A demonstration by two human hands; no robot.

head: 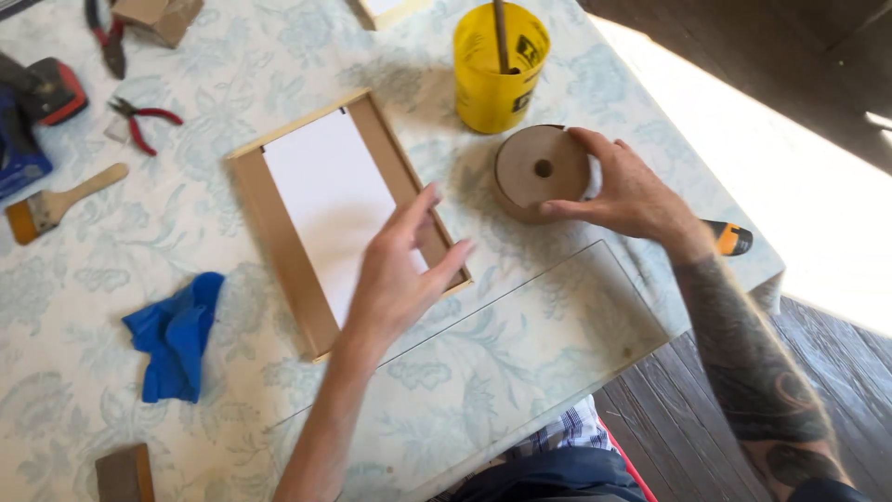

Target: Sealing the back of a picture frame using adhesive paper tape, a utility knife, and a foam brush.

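Observation:
A wooden picture frame (279,223) lies flat on the patterned tablecloth, with a white sheet (325,195) set inside it. My left hand (400,274) hovers over the frame's lower right corner, fingers spread, holding nothing. My right hand (632,195) grips a thick brown roll of paper tape (534,167) standing on edge just right of the frame. A clear glass pane (557,316) lies on the table in front of the frame, reaching the table's near edge.
A yellow tub (497,70) with a stick in it stands behind the tape roll. A blue cloth (177,335), a paintbrush (56,204), red-handled pliers (139,121) and a red-and-blue power tool (32,102) lie at the left. A sanding block (125,474) sits near the front edge.

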